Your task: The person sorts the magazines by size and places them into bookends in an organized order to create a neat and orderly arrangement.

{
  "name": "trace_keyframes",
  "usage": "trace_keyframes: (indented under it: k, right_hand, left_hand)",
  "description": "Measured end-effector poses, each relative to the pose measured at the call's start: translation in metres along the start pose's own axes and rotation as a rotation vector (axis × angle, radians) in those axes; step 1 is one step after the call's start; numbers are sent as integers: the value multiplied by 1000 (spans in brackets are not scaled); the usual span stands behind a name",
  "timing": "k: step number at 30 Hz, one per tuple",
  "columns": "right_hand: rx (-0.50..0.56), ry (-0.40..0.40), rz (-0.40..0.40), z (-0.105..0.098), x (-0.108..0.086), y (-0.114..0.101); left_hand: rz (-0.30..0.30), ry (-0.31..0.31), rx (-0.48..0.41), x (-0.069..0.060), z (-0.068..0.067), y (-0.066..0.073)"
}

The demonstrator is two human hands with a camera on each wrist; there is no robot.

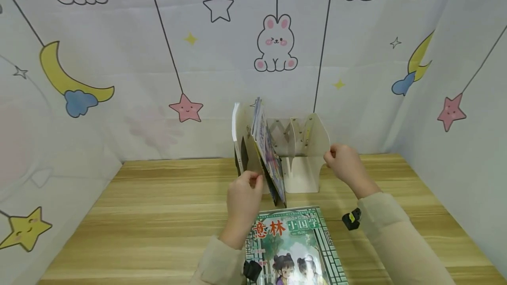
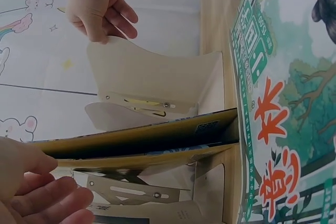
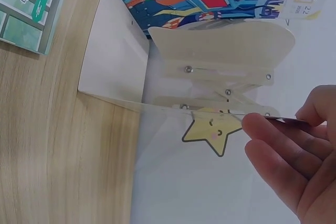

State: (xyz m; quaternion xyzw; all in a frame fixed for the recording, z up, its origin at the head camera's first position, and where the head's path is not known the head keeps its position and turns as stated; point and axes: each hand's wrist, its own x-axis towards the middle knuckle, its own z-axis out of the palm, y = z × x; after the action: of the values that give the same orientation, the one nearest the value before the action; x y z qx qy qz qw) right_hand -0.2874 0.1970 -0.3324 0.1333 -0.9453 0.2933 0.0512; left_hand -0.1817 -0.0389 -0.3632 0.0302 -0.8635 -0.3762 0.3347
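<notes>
A cream expandable book rack [image 1: 303, 175] stands at the back of the table. My right hand [image 1: 348, 166] pinches the upper edge of its right end panel [image 3: 210, 109] between thumb and fingers. Colourful thin books [image 1: 269, 155] lean in the rack, their lower corner jutting forward. My left hand [image 1: 244, 199] is at the near side of these books, its thumb by a book edge [image 2: 142, 157]; whether it pinches that edge I cannot tell. A white-edged book [image 1: 236, 133] stands at the rack's left. Flat in front lies a green-bordered magazine [image 1: 295, 241] with red Chinese lettering.
The wood-grain table [image 1: 158, 214] reaches to a white cloth backdrop [image 1: 222, 56] printed with rabbits, stars and moons. Upright divider plates [image 3: 226, 43] stand inside the rack. A small black device [image 1: 351, 219] sits at the right sleeve, another [image 1: 252, 271] at the left.
</notes>
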Motion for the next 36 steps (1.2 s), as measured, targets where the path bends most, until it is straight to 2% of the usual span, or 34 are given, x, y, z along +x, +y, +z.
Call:
trace_keyframes:
  k: [3, 9, 12, 21, 24, 28, 32, 34, 36]
  right_hand:
    - [-9, -1, 2, 0, 0, 0]
    - [-9, -3, -2, -1, 0, 0]
    - [-18, 7, -14, 0, 0, 0]
    - [-29, 9, -17, -1, -1, -1]
    - [-29, 5, -13, -1, -1, -1]
    - [-30, 3, -15, -1, -1, 0]
    - [-21, 2, -16, -1, 0, 0]
    - [-14, -1, -14, -1, 0, 1]
    - [-12, -4, -12, -1, 0, 0]
  left_hand:
    - [-52, -45, 23, -1, -3, -2]
    - [-111, -121, 65, -5, -11, -4]
    - [-146, -179, 64, -6, -15, -3]
    - [-185, -310, 64, -13, -25, 0]
    - [-204, -368, 55, -15, -27, 0]
    - [-274, -426, 16, -18, -28, -3]
    - [-340, -448, -40, -23, -28, -10]
    - [-354, -457, -64, -25, -27, -13]
    - [-340, -466, -70, -27, -27, -17]
